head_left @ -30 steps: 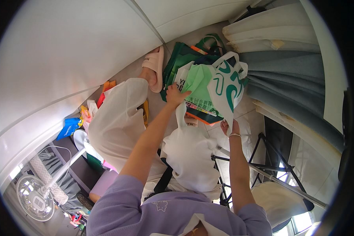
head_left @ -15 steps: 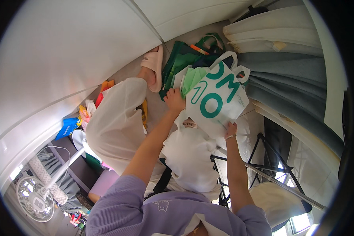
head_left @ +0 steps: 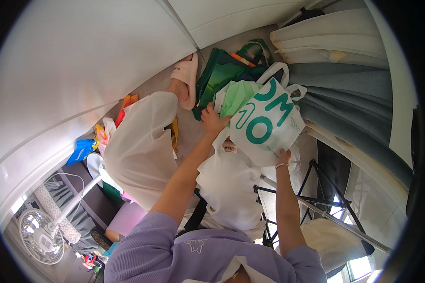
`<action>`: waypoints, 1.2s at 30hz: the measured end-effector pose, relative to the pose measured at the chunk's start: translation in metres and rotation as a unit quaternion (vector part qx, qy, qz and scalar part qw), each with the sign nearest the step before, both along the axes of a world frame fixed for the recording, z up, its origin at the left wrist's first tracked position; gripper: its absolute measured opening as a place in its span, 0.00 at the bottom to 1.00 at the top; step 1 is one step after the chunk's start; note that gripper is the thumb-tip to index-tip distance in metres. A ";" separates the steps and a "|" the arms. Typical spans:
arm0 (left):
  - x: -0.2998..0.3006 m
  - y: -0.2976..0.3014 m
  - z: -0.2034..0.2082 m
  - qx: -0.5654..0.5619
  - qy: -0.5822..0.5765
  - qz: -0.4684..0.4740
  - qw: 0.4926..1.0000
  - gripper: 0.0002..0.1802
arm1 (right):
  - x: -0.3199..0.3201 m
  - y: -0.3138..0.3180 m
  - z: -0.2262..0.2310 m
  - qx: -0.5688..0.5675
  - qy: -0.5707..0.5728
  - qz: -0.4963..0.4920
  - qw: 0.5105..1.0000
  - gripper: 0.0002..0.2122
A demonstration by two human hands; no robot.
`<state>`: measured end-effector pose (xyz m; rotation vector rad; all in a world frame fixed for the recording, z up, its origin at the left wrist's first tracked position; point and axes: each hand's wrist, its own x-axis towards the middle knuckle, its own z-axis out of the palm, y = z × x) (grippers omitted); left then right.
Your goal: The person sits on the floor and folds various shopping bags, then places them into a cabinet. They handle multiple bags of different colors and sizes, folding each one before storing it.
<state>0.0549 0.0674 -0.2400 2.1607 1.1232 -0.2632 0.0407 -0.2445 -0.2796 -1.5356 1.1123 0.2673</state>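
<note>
A white tote bag [head_left: 269, 118] with green print and white loop handles lies tilted in front of me. My right hand [head_left: 283, 159] is closed on its lower right edge. My left hand [head_left: 214, 120] is at the bag's left side, fingers apart, with the thumb against the lower corner of a light green folded bag [head_left: 238, 96]. That green bag sticks out from behind the white one, beside a sliver of white material. Beyond them, dark green bags [head_left: 220, 70] lie in a pile on the floor.
My foot in a pink slipper [head_left: 186, 80] stands left of the pile. Grey curtains [head_left: 340, 89] hang at the right, above a black folding frame [head_left: 323, 184]. White cabinet doors [head_left: 94, 52] rise at the left. A blue bag [head_left: 81, 152] and a fan [head_left: 41, 238] are at the lower left.
The white tote bag has shifted a little to the right, with both hands moving along. More of the light green bag shows, and my left fingers are spread wider.
</note>
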 end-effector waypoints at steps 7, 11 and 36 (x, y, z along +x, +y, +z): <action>0.017 0.000 0.020 -0.069 0.073 -0.063 0.993 0.48 | -0.007 -0.012 -0.004 0.008 0.045 0.000 0.999 0.13; 0.029 0.016 -0.002 -0.086 0.043 -0.056 0.994 0.40 | -0.001 0.001 0.013 0.075 0.039 -0.046 0.995 0.12; 0.052 0.047 0.061 0.042 -0.210 -0.199 0.956 0.22 | -0.027 -0.004 0.060 0.511 0.016 -0.153 0.845 0.07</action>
